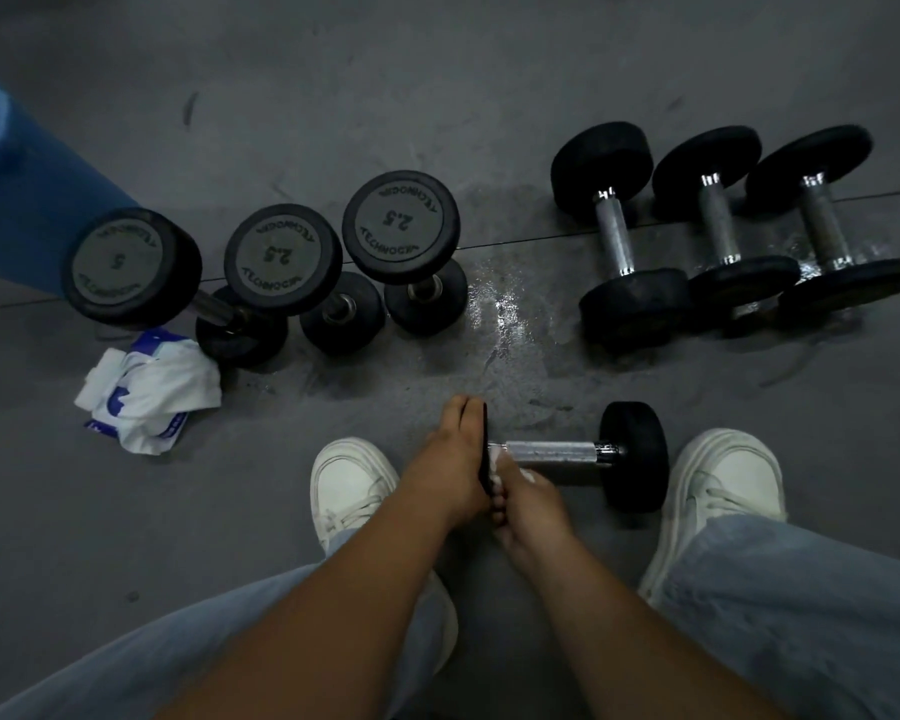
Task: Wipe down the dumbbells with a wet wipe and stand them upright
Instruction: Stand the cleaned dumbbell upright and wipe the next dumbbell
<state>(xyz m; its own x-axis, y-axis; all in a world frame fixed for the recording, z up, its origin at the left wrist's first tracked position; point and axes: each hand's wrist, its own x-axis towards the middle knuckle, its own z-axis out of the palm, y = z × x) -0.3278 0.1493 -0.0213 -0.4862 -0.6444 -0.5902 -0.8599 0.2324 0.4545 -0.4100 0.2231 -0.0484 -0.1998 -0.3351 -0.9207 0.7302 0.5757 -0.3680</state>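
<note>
So the dumbbell (557,452) being cleaned is lying on its side on the grey gym floor (333,96), right between the two white sneakers (352,485), handle running left to right. The left hand (455,459) is laid against the outer face of its left head, fingers pretty much straight and reaching up to the rim, more bracing than gripping. The right hand (526,506) is just below the left end of the knurled handle, fingers curled round a scrunched white wet wipe (528,476) that's pressed onto the metal right beside that head. The right head sticks out free, near the other shoe. Further out on the left, three dumbbells stand on end in a row, top faces reading "TECHNOGYM": the 5 dumbbell (120,262), then a 2.5 (281,254), then another 2.5 (400,220). Over on the right, three more dumbbells (718,226) lie flat side by side, no numbers visible from here. A white-and-blue wipes packet (146,392) sits crumpled near the 5's base; its print is too small to read. There's a shiny wet patch (505,314) on the floor between the two groups.
</note>
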